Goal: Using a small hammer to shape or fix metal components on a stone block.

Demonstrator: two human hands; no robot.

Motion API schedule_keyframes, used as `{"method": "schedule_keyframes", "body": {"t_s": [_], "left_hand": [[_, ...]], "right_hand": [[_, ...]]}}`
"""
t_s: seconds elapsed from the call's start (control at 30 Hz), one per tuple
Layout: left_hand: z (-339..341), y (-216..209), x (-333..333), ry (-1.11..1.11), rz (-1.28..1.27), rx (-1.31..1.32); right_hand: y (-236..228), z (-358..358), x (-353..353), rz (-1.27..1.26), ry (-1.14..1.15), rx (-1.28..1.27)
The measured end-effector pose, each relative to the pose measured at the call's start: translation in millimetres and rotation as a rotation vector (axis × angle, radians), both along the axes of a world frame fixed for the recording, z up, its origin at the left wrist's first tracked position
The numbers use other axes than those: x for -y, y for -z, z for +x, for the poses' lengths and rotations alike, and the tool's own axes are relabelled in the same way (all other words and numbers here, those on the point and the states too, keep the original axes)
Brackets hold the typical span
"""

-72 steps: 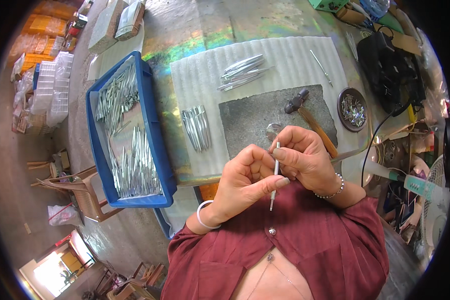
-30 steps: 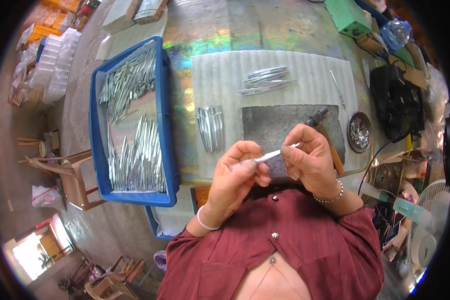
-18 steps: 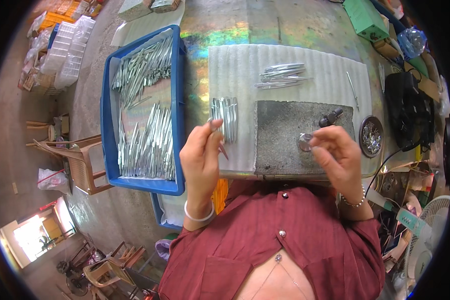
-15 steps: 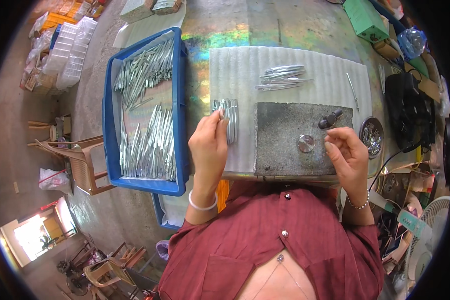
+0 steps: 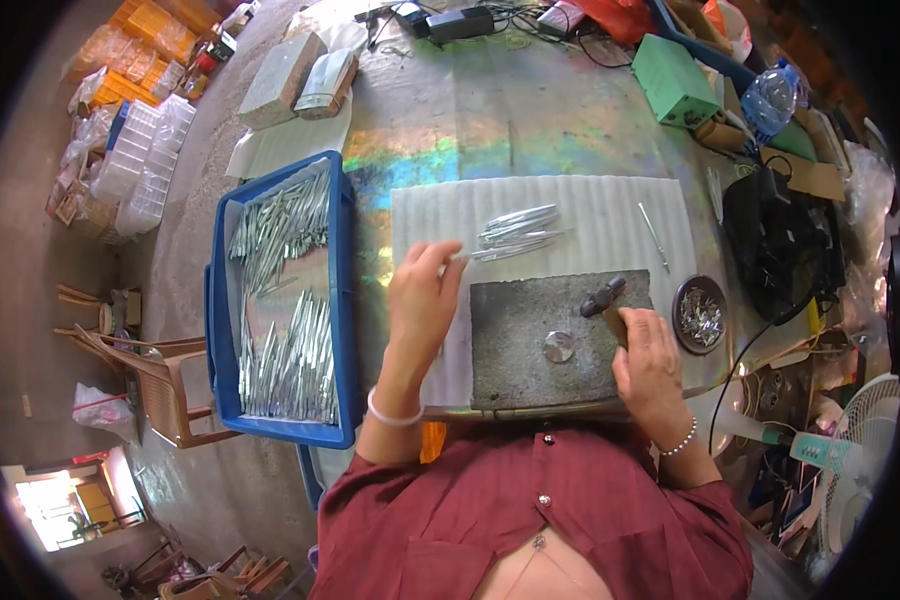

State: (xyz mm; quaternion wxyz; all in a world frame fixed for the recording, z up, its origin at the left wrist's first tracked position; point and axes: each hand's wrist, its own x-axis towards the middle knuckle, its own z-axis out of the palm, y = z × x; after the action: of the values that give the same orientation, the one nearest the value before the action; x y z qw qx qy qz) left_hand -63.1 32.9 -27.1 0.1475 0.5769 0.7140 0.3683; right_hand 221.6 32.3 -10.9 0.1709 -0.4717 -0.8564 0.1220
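Observation:
A small hammer (image 5: pixel 602 298) with a dark double-ended head and brown handle lies over a dark rough slab (image 5: pixel 515 370). My right hand (image 5: pixel 652 365) is closed round its handle. On the slab, left of the hammer, rests a shiny round metal disc (image 5: pixel 558 346). My left hand (image 5: pixel 425 305) is over the left part of the white foam sheet (image 5: pixel 610 235), fingers drawn together; its slightly smeared fingertips hide whatever they hold. They are near a pile of slim silver metal strips (image 5: pixel 518 232). The row of strips seen earlier is hidden by my left hand.
A blue tray (image 5: pixel 345 300) of many silver strips stands on the left. A single thin rod (image 5: pixel 653 237) lies at the foam's right. Right of the slab stands a dark bowl (image 5: pixel 700 315) of small metal bits. Farther off are a green box (image 5: pixel 673 82) and stone blocks (image 5: pixel 282 80).
My right hand has come down onto the hammer's handle and gripped it. My left hand has moved off the strip row toward the pile. The view has shifted, showing more of the table's far side.

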Motion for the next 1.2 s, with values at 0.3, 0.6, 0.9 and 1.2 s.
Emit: {"method": "schedule_keyframes", "body": {"t_s": [0.3, 0.6, 0.9, 1.2], "left_hand": [[-1.9, 60.0, -121.0, 0.292, -0.346, -0.113], [-6.1, 61.5, -135.8, 0.386, -0.296, -0.140], [-1.6, 35.9, -113.5, 0.285, -0.158, -0.173], [33.0, -51.7, 2.2, -0.008, 0.213, 0.392]], "right_hand": [[-3.8, 8.5, 12.4, -0.151, 0.086, 0.050], [3.5, 38.1, 4.9, -0.247, 0.141, -0.418], [12.4, 85.5, -6.6, -0.338, 0.349, -0.793], [14.1, 117.3, -33.7, -0.279, 0.592, -0.494]]}}
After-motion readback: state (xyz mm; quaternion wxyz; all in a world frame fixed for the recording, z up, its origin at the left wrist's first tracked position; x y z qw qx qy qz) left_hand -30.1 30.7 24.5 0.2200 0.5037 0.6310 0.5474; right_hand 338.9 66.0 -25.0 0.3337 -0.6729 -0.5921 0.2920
